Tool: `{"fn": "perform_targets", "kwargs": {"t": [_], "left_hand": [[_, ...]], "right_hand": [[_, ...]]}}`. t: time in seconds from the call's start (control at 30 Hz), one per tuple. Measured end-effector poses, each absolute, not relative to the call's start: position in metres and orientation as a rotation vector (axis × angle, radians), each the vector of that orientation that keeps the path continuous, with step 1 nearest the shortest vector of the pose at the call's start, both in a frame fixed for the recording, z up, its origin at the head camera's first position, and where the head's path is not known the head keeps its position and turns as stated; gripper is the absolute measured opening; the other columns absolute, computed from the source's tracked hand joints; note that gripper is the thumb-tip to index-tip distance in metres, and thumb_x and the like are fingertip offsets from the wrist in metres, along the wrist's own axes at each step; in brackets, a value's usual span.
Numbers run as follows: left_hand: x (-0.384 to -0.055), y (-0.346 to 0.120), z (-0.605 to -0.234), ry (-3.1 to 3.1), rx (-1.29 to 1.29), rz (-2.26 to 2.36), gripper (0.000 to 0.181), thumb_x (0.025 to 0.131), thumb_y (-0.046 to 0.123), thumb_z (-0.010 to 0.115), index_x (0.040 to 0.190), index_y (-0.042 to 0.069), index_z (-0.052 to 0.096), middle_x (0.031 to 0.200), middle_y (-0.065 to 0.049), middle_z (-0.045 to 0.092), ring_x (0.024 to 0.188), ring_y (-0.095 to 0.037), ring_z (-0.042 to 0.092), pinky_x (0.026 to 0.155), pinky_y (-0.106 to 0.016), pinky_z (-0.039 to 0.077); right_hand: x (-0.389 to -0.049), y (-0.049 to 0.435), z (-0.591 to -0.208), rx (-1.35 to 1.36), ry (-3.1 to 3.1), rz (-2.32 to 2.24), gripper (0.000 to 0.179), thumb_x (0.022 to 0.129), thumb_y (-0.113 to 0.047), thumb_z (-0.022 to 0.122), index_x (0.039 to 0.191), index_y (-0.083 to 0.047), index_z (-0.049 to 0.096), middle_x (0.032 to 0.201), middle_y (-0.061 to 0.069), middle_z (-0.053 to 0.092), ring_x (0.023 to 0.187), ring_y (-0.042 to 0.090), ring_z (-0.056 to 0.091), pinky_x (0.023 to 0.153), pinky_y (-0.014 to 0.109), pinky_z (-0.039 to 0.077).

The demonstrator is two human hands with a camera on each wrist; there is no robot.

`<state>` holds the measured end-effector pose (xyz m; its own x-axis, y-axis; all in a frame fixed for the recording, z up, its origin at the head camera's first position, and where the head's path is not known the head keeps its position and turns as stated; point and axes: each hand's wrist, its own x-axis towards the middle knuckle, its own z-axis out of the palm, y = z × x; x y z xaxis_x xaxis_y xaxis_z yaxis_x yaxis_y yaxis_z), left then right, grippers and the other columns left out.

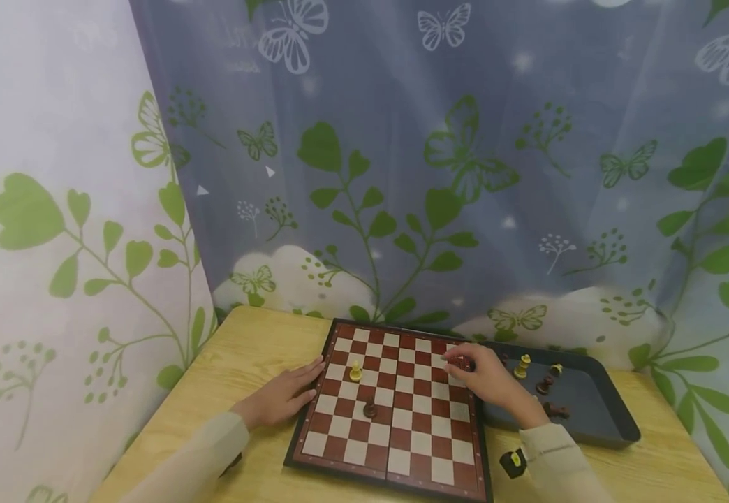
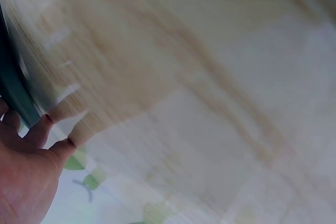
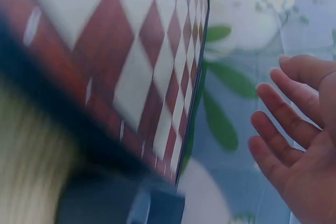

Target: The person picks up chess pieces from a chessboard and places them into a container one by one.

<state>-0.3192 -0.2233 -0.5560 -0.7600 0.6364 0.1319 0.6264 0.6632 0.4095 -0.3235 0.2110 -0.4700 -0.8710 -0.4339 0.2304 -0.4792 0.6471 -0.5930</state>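
Observation:
A brown-and-white checkered chessboard point(image 1: 423, 443) with a dark rim lies on the wooden table. My left hand point(image 1: 279, 397) rests at its left edge, fingers straight with the tips at the rim. The left wrist view has this hand point(image 2: 26, 166) at lower left beside the dark edge. A yellow chess piece point(image 1: 355, 373) and a dark chess piece point(image 1: 370, 409) stand on the left half. Over the far right squares is my right hand point(image 1: 489, 376). In the right wrist view that hand point(image 3: 307, 135) has loosely bent, spread fingers with nothing between them.
A dark grey tray point(image 1: 597, 412) stands right of the board, its left side partly behind my right hand. Inside are a yellow chess piece point(image 1: 522, 366), a dark chess piece point(image 1: 545, 385) and others. A patterned curtain point(image 1: 364, 175) hangs behind the table point(image 1: 264, 335).

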Motion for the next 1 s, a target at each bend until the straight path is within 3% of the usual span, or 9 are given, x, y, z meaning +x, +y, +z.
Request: {"fn": "perform_targets", "kwargs": {"t": [0.27,0.33,0.5,0.57,0.63,0.73,0.83,0.87,1.0], "left_hand": [[-0.319,-0.226,-0.555,2.85,1.086,0.687,0.058,0.111,0.028,0.043,0.158,-0.002,0.029,0.166,-0.019,0.025,0.146,-0.045,0.036,0.113,-0.07,0.031],[-0.319,-0.226,-0.556,2.852,1.094,0.687,0.058,0.11,0.027,0.043,0.158,-0.002,0.03,0.166,-0.02,0.025,0.145,-0.045,0.037,0.113,-0.069,0.032],[-0.319,-0.224,-0.556,2.852,1.088,0.688,0.058,0.11,0.028,0.043,0.158,-0.002,0.03,0.166,-0.019,0.025,0.146,-0.044,0.037,0.113,-0.068,0.032],[-0.319,-0.224,-0.556,2.852,1.082,0.686,0.058,0.11,0.029,0.043,0.159,-0.001,0.03,0.166,-0.018,0.025,0.146,-0.044,0.037,0.113,-0.068,0.032],[-0.319,-0.223,-0.556,2.852,1.077,0.683,0.058,0.111,0.03,0.042,0.159,0.0,0.03,0.167,-0.017,0.025,0.146,-0.043,0.036,0.114,-0.069,0.031],[-0.319,-0.223,-0.556,2.849,1.079,0.69,0.058,0.111,0.03,0.042,0.159,0.0,0.029,0.167,-0.017,0.024,0.147,-0.043,0.036,0.114,-0.069,0.031],[-0.319,-0.223,-0.555,2.846,1.079,0.697,0.058,0.111,0.03,0.042,0.159,0.0,0.029,0.167,-0.018,0.025,0.147,-0.044,0.036,0.114,-0.069,0.03],[-0.319,-0.223,-0.555,2.847,1.08,0.695,0.058,0.111,0.03,0.042,0.159,0.0,0.03,0.166,-0.018,0.025,0.147,-0.044,0.036,0.114,-0.069,0.03],[-0.319,-0.222,-0.555,2.847,1.083,0.689,0.059,0.111,0.031,0.042,0.159,0.001,0.03,0.167,-0.017,0.025,0.147,-0.043,0.036,0.113,-0.071,0.03]], "right_hand": [[-0.314,0.154,-0.48,0.98,-2.851,1.208,0.024,0.1,-0.014,0.066,0.121,-0.004,0.071,0.125,0.012,0.068,0.12,0.038,0.061,0.099,0.061,0.049],[-0.312,0.141,-0.482,1.017,-2.859,1.245,0.025,0.1,-0.015,0.066,0.123,-0.004,0.071,0.127,0.011,0.068,0.107,0.039,0.064,0.091,0.057,0.053],[-0.309,0.117,-0.487,1.087,-2.868,1.32,0.029,0.1,-0.015,0.066,0.126,-0.003,0.07,0.128,0.011,0.068,0.108,0.035,0.065,0.093,0.055,0.052],[-0.308,0.111,-0.491,1.097,-2.871,1.353,0.03,0.1,-0.015,0.066,0.127,-0.002,0.069,0.128,0.012,0.068,0.122,0.034,0.061,0.104,0.058,0.047],[-0.307,0.106,-0.495,1.098,-2.88,1.359,0.03,0.1,-0.017,0.066,0.126,-0.003,0.07,0.128,0.01,0.068,0.122,0.033,0.062,0.101,0.054,0.051],[-0.305,0.102,-0.499,1.104,-2.888,1.364,0.027,0.1,-0.019,0.067,0.124,-0.006,0.072,0.127,0.008,0.069,0.097,0.031,0.066,0.081,0.04,0.057],[-0.304,0.099,-0.502,1.11,-2.889,1.346,0.025,0.1,-0.02,0.068,0.121,-0.008,0.074,0.124,0.005,0.07,0.084,0.025,0.061,0.068,0.029,0.049],[-0.304,0.098,-0.503,1.111,-2.89,1.344,0.024,0.1,-0.02,0.068,0.12,-0.008,0.074,0.124,0.005,0.071,0.083,0.024,0.061,0.067,0.028,0.047],[-0.303,0.096,-0.504,1.11,-2.872,1.342,0.021,0.099,-0.018,0.068,0.116,-0.009,0.075,0.122,0.004,0.072,0.108,0.023,0.065,0.081,0.035,0.054]]}}
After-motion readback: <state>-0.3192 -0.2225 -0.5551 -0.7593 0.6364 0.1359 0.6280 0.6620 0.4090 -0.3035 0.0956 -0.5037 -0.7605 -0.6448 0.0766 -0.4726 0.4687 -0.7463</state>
